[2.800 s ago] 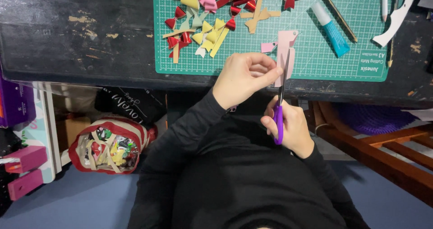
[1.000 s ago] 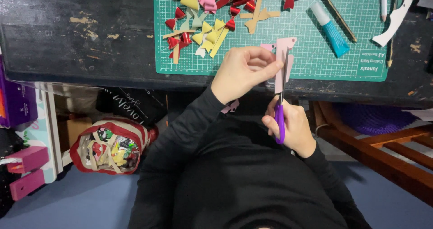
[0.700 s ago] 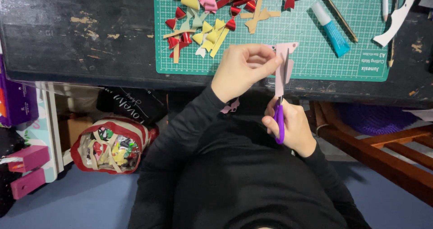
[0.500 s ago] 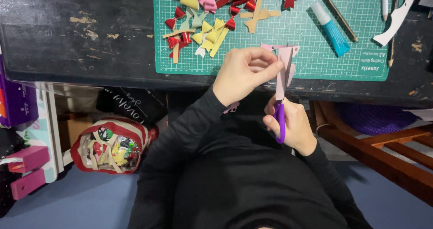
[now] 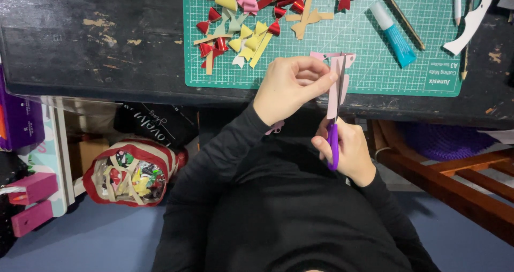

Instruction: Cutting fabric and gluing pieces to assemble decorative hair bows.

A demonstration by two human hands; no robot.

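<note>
Pinching pink paper (image 5: 336, 87), left hand (image 5: 292, 87) meets right hand's (image 5: 348, 149) scissors (image 5: 333, 143) beside bows (image 5: 246, 20).

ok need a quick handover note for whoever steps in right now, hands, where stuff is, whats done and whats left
Left hand: pinches the pink paper strip upright over the near edge of the green cutting mat.
Right hand: holds the purple-handled scissors, blades pointing up into the strip's lower end.
On the mat: a pile of cut bows and scraps in red, yellow, pink and tan, and a teal glue tube.
Done: many bow pieces already cut; the strip's top is shaped.
Left: the cut on the pink strip is unfinished.
</note>
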